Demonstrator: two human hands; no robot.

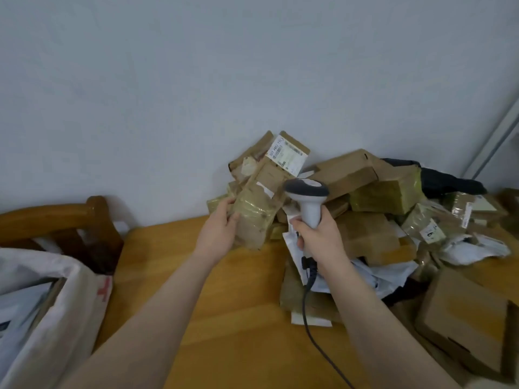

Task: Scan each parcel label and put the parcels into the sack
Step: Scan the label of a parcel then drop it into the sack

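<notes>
Left hand grips taped parcel — right hand clasps scanner handle.

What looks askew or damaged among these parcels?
The parcel heap is a jumble; its top labelled box sits tilted near the wall. The parcel in the left hand seems to have a torn label.
</notes>
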